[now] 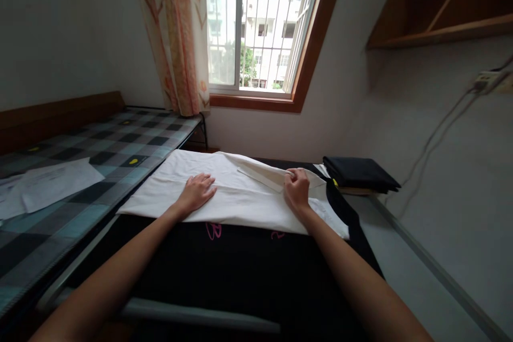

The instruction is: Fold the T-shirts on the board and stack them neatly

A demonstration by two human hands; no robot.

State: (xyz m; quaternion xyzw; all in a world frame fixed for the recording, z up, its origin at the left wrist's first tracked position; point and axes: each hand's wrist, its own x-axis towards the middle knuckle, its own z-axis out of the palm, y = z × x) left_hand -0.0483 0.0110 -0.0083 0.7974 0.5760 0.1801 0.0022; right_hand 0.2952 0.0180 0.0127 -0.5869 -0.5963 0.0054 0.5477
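Observation:
A white cloth lies spread over a black cloth with pink markings on the surface before me. My left hand rests flat on the white cloth, fingers stretched out. My right hand is closed on a folded-over edge of the white cloth, pinching the fabric near its right side.
A folded black garment sits at the back right on the surface. A bed with a checked blue-grey cover stands at the left, white papers lying on it. Ahead are a window with a curtain; a wooden shelf hangs upper right.

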